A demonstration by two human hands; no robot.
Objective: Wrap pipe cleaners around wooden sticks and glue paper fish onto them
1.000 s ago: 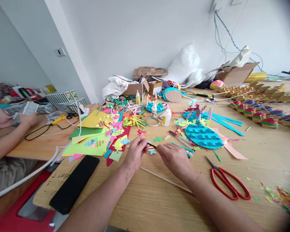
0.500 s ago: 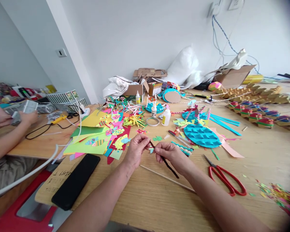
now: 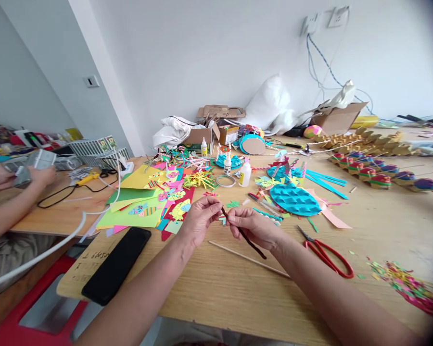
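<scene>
A thin dark brown strip (image 3: 251, 244) slants down to the right between my hands; its exact kind I cannot make out. My left hand (image 3: 201, 217) pinches its upper end between thumb and fingers. Closed on the same strip a little lower is my right hand (image 3: 248, 223), with the free end sticking out below it. Under my hands a slim wooden stick (image 3: 245, 258) lies on the table. Red-handled scissors (image 3: 328, 254) rest to the right of my right forearm. A blue, bumpy oval piece (image 3: 295, 199) lies beyond my right hand.
Coloured paper sheets (image 3: 130, 182) with paper fish spread at left, near a black phone (image 3: 116, 266). Glue bottles (image 3: 244, 172) stand mid-table. Paper scraps (image 3: 407, 283) and painted egg-carton rows (image 3: 378, 179) lie at right. Another person's hands (image 3: 39, 175) hold a grey object at far left.
My view has turned slightly right, so the things at right appear further left. Both hands keep hold of the dark strip, with their fingers shifted only a little.
</scene>
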